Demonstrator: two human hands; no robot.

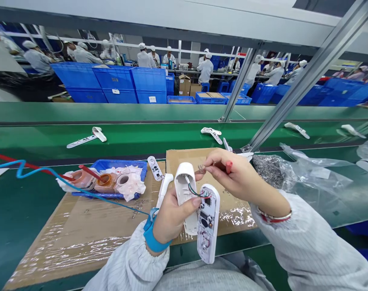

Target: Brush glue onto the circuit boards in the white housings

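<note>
My left hand (171, 214) is closed around a white plastic device shell (186, 190), held upright over a taped cardboard mat (80, 230). Thin coloured wires run from the shell to its other half (208, 226), which hangs open beside it with a circuit board showing. My right hand (235, 173) pinches a small metal spring (201, 167) just above the shell's top and also carries a red-tipped tool (229, 166) between its fingers. A blue wrist strap (152, 236) with a coiled blue cord (35, 171) is on my left wrist.
A blue tray (109, 164) with tape rolls and crumpled tissue sits at the mat's far left. A loose circuit board (155, 167) and white part (164, 188) lie beside it. Plastic bags (305, 169) are at right. White parts lie on the green conveyor (141, 135). Workers stand beyond blue crates (117, 83).
</note>
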